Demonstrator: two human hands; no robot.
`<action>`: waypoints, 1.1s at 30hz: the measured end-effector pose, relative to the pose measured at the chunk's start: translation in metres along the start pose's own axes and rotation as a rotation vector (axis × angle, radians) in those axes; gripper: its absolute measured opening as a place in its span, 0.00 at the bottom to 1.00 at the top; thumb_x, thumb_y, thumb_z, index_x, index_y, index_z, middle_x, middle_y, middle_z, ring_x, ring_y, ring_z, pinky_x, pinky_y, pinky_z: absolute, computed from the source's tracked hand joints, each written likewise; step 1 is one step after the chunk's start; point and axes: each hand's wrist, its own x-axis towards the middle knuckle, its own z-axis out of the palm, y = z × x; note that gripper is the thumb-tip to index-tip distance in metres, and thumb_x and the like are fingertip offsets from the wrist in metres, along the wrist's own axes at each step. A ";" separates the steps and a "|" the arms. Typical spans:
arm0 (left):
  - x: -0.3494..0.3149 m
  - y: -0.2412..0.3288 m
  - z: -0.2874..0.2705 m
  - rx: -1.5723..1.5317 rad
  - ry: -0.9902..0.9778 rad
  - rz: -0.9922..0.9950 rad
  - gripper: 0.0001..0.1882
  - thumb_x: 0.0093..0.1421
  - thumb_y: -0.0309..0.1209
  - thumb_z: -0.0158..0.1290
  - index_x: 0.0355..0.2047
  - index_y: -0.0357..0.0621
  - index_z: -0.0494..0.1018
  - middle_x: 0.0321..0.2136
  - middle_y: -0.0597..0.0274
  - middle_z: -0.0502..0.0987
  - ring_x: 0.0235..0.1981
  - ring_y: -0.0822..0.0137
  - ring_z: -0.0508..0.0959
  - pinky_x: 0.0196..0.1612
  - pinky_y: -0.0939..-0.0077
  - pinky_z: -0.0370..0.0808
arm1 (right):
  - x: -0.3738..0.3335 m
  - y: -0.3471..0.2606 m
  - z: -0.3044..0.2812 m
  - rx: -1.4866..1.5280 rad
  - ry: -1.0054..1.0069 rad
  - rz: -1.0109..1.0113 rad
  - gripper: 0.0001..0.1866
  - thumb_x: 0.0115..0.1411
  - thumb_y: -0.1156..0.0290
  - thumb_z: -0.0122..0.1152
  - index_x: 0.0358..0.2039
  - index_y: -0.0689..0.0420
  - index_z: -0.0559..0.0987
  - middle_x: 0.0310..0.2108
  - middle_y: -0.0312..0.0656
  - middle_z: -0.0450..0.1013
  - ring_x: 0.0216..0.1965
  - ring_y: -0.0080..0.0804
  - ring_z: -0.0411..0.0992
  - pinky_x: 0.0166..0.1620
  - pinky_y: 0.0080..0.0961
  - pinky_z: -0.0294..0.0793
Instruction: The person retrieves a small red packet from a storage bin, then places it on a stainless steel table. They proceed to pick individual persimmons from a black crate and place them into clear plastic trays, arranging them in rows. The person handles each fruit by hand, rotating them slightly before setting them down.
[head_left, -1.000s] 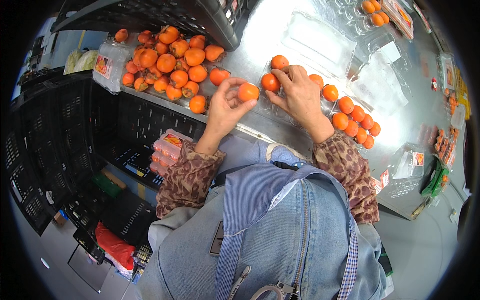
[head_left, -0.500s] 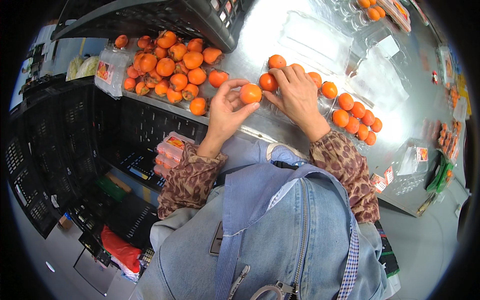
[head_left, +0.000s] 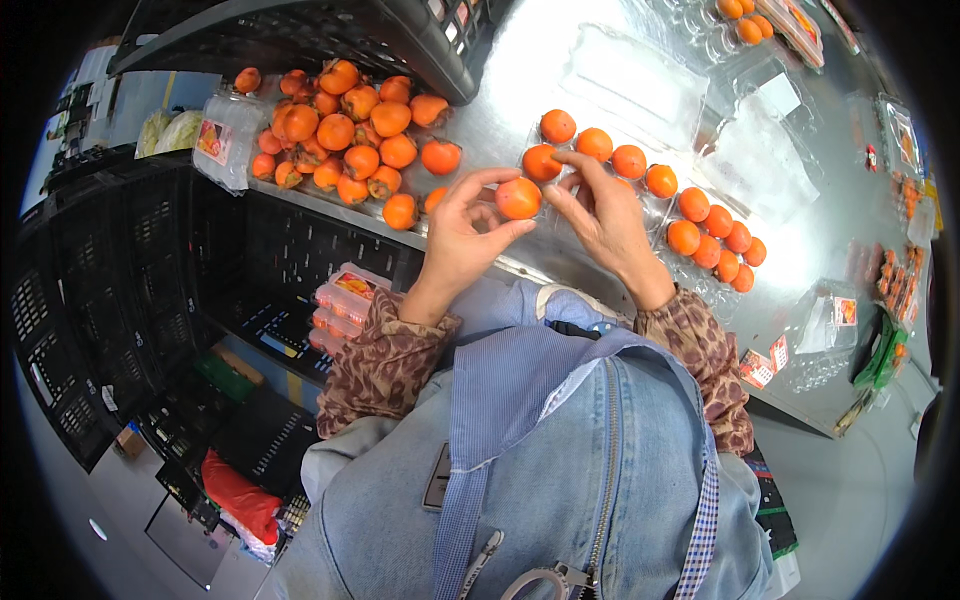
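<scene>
An orange persimmon (head_left: 518,198) is pinched between the thumb and fingers of my left hand (head_left: 462,232), above the table's near edge. Close on its right, my right hand (head_left: 612,222) has thumb and forefinger apart, with nothing gripped between them. Its forefinger tip is at the edge of another persimmon (head_left: 541,163), which sits in a clear plastic tray (head_left: 650,212). More persimmons stand in a row there, one of them partly hidden behind my right hand. A filled group of persimmons (head_left: 707,250) lies to the right.
A heap of persimmons (head_left: 350,135) covers the left of the metal table (head_left: 510,85), beside a black crate (head_left: 425,45). Clear empty packs (head_left: 635,75) lie at the back. Below the left edge, a black crate (head_left: 260,270) holds packed fruit boxes (head_left: 345,300).
My left hand has shifted slightly right with its persimmon. My right hand has drawn back toward me, its fingers coming off the persimmon in the tray and uncovering the row behind.
</scene>
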 end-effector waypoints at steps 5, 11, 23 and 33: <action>-0.004 0.007 0.017 0.131 -0.014 0.109 0.24 0.47 0.18 0.63 0.47 0.40 0.75 0.46 0.59 0.73 0.37 0.73 0.77 0.34 0.84 0.75 | -0.021 -0.008 0.016 -0.074 -0.088 -0.064 0.26 0.64 0.46 0.51 0.48 0.56 0.73 0.26 0.50 0.78 0.30 0.54 0.77 0.33 0.44 0.75; -0.007 0.012 0.020 0.077 -0.056 0.077 0.24 0.47 0.18 0.64 0.47 0.38 0.75 0.46 0.59 0.72 0.41 0.70 0.78 0.42 0.78 0.79 | -0.023 0.006 0.018 0.249 -0.087 -0.017 0.24 0.70 0.50 0.40 0.49 0.56 0.75 0.30 0.50 0.78 0.34 0.45 0.78 0.38 0.37 0.75; -0.008 0.004 0.024 -0.319 -0.104 -0.099 0.23 0.59 0.21 0.58 0.54 0.34 0.66 0.50 0.54 0.73 0.47 0.65 0.78 0.46 0.75 0.79 | -0.062 0.030 -0.026 0.368 0.070 0.020 0.24 0.73 0.54 0.37 0.50 0.59 0.77 0.22 0.31 0.67 0.24 0.16 0.61 0.29 0.17 0.61; -0.011 -0.010 0.010 -0.702 -0.177 -0.472 0.26 0.71 0.47 0.39 0.50 0.32 0.69 0.40 0.47 0.78 0.39 0.61 0.82 0.35 0.76 0.81 | -0.077 0.035 -0.031 0.372 0.101 0.049 0.23 0.73 0.55 0.40 0.47 0.60 0.79 0.21 0.31 0.67 0.24 0.16 0.60 0.28 0.18 0.61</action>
